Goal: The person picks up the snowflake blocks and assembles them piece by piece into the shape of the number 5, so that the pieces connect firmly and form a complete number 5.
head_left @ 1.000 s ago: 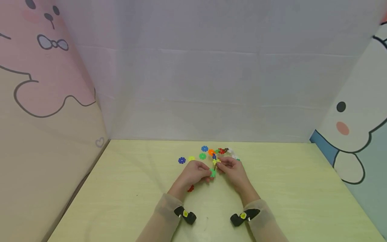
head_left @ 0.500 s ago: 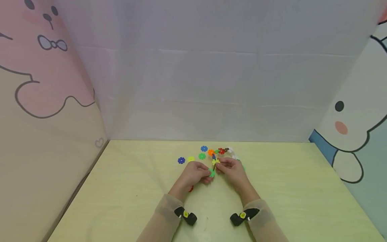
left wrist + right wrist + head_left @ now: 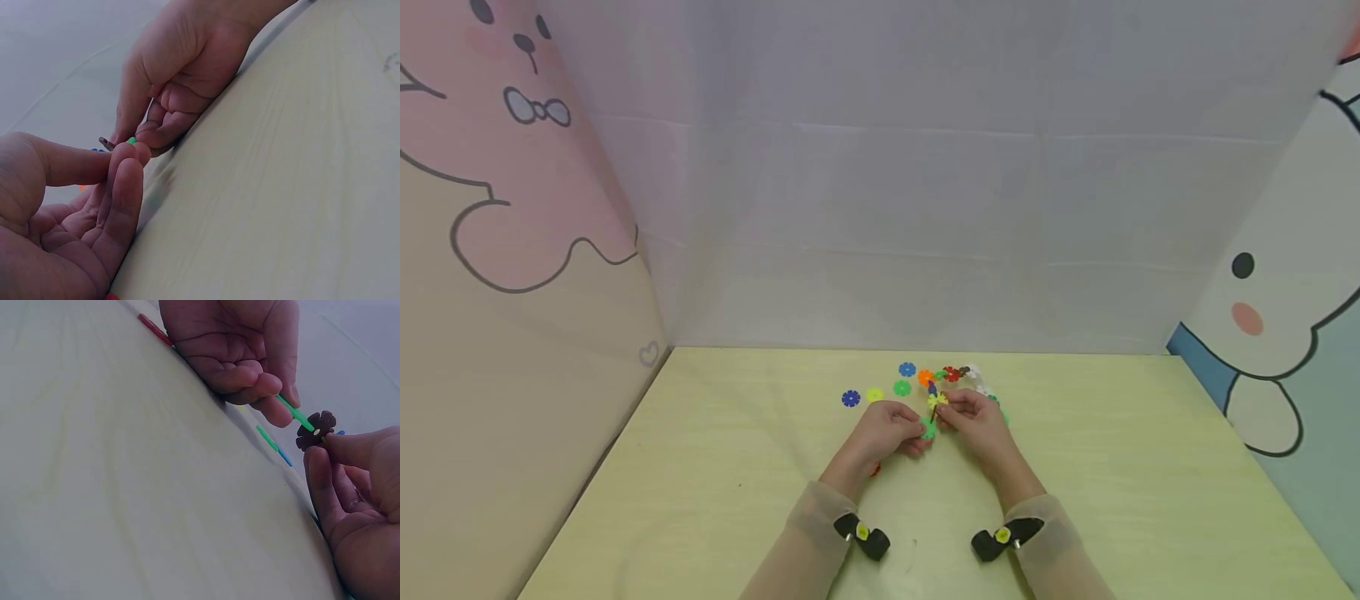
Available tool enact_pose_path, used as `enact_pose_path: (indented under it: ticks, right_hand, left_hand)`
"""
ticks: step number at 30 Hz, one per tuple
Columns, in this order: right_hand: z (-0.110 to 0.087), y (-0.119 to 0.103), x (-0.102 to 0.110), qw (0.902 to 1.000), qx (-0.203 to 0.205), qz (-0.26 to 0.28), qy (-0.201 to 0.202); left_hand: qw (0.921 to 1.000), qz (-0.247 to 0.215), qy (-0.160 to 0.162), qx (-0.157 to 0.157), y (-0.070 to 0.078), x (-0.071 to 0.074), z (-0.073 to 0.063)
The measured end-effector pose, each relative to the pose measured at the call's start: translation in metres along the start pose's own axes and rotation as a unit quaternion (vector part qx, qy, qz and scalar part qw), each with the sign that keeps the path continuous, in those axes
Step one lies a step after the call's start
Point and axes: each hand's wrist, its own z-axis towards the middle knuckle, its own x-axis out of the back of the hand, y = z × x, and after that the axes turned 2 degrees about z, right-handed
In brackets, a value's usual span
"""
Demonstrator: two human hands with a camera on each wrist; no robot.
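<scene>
Sheer beige sleeves frame the nearest part of the scene, each wrist carrying a small black camera. Just beyond them the left hand (image 3: pixel 880 429) pinches a flat green plastic snowflake disc (image 3: pixel 928 429) between thumb and fingertips, held edge-on a little above the pale yellow wooden table (image 3: pixel 1112 467). The right hand (image 3: pixel 977 421) meets it there, thumb and forefinger clamped on a small brown flower-shaped plastic piece (image 3: pixel 315 430) that touches the green disc's rim; a yellow disc (image 3: pixel 936 401) appears joined to the same cluster.

To my eye the slots look shallow and the pieces tiny, so a slightly skewed push could pop one out of the fingertips and send it skittering across the smooth tabletop. Too much squeeze might also twist the joined pieces apart.

A red disc (image 3: pixel 876 471) lies partly hidden under the left wrist. Farther back, loose discs (image 3: pixel 907 369) in blue, green, orange, red and white lie scattered, near enough for a knuckle to knock them.
</scene>
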Motion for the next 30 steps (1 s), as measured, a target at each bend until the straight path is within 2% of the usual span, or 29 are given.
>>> enact_pose_path:
  ticks: [5, 9, 18, 27, 30]
  right_hand:
    - [-0.0001, 0.0023, 0.0003, 0.9999, 0.008, -0.012, 0.003]
    - [-0.0012, 0.0018, 0.0015, 0.9999, 0.004, -0.013, 0.007]
    - [-0.003, 0.0006, 0.0006, 0.9997, 0.011, -0.022, -0.008]
    - [-0.0015, 0.0025, 0.0, 0.9995, 0.016, -0.023, -0.011]
    - [-0.0011, 0.0043, -0.0007, 0.9989, 0.017, -0.042, -0.011]
  left_hand:
    - [0.9992, 0.002, -0.039, -0.001, 0.0028, 0.0021, -0.0008]
    - [0.9987, 0.0, -0.051, 0.001, 0.0027, 0.0008, -0.0005]
    - [0.9993, 0.01, -0.036, -0.001, 0.0004, 0.0008, -0.0005]
    - [0.9996, -0.008, -0.026, -0.007, -0.0034, 0.0005, -0.0006]
    - [0.9995, -0.01, -0.028, -0.006, -0.0041, 0.0015, -0.0002]
